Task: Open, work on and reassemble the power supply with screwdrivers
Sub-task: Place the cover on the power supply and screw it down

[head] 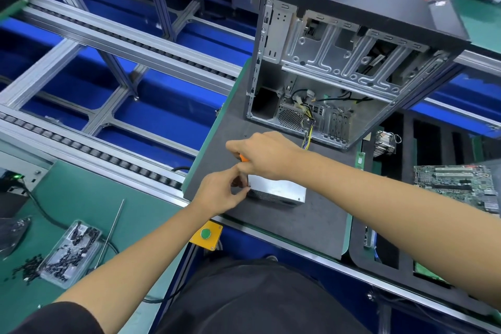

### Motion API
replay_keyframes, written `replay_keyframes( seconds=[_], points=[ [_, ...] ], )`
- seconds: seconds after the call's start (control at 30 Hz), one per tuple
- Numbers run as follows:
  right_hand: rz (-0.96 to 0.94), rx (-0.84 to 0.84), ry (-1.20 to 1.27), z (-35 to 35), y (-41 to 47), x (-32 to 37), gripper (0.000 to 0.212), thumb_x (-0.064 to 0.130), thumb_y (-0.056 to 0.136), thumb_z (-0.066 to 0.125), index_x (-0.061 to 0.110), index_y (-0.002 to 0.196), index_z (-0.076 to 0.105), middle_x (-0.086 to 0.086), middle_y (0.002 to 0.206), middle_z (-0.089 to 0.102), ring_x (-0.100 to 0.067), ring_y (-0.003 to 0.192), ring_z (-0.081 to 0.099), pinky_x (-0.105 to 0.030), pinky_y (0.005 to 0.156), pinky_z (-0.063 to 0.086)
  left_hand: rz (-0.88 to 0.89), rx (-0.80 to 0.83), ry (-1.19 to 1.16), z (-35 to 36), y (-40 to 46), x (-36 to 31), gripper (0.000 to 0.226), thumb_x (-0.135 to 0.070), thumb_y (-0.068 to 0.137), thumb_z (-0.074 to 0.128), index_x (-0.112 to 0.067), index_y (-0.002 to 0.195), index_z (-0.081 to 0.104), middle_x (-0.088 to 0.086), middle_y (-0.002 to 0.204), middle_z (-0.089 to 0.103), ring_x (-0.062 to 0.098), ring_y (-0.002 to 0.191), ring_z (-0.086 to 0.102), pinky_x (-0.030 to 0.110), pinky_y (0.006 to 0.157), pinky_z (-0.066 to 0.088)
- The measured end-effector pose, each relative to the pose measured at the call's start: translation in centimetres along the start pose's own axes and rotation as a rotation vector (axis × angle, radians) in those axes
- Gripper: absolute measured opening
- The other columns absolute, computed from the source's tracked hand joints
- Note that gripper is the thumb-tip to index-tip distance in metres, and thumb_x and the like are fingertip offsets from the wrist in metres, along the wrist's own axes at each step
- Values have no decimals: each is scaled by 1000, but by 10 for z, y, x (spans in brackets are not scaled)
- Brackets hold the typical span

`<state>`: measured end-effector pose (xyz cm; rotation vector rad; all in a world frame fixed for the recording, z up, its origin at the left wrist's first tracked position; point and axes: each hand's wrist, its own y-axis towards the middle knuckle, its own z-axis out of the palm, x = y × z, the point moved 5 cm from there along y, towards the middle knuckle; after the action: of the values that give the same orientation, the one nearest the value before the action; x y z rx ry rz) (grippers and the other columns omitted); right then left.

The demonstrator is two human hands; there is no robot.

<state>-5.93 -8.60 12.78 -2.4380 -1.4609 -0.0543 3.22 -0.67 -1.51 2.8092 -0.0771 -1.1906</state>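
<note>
The silver power supply (279, 190) lies flat on the dark grey mat (311, 228), its mesh side toward me. My right hand (267, 156) grips an orange-handled screwdriver (244, 158) above the unit's left end; its shaft is hidden by my hands. My left hand (221, 192) pinches at the unit's near left corner, fingertips at the edge; what it pinches is too small to tell. A bundle of yellow and black wires (307, 131) runs from the unit's far side into the open computer case (349, 62).
The open case stands at the mat's far end. A motherboard (461, 187) and heatsink (385, 141) lie in a black foam tray on the right. On the green bench at left are a clear box of black screws (71, 251), loose screws, a long metal rod (109, 236) and a yellow box with a green button (206, 233).
</note>
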Motion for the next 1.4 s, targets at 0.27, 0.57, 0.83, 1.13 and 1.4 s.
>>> replay_keyframes(
  seconds=[0.27,0.57,0.83,1.13,1.4],
  points=[
    [-16,-38,4,-4,-4,-9,14,32,88,52,28,87,38,6,59,44,-21,58,45,-33,50,19,-46,115,-90,-4,10,4,55,-42,81,75,-55,114,33,-28,94,67,-7,81,67,13,72,54],
    [-13,-17,44,-1,-9,-15,15,31,88,52,27,86,37,4,59,45,-16,56,44,-34,50,22,-16,250,-7,0,17,5,59,-36,83,77,-48,111,27,-38,101,61,-14,85,63,0,69,46],
    [16,-86,12,-7,-18,-27,13,32,84,52,29,83,39,7,53,41,-7,51,38,-31,50,17,98,396,-4,8,23,-6,21,-20,94,68,-24,114,61,-12,105,60,5,85,61,33,82,56],
    [63,-123,67,-8,-24,-48,10,36,77,46,31,81,38,9,52,45,-5,50,40,-28,50,18,127,505,-41,10,26,-4,9,-24,106,55,-30,109,60,-15,109,46,7,83,68,29,82,55],
    [96,-184,114,-17,-33,-59,15,37,78,51,32,81,37,10,53,46,0,51,41,-27,50,18,62,395,-16,7,38,-14,7,-35,99,65,-34,99,58,-18,96,58,1,84,59,15,69,45]
  ],
)
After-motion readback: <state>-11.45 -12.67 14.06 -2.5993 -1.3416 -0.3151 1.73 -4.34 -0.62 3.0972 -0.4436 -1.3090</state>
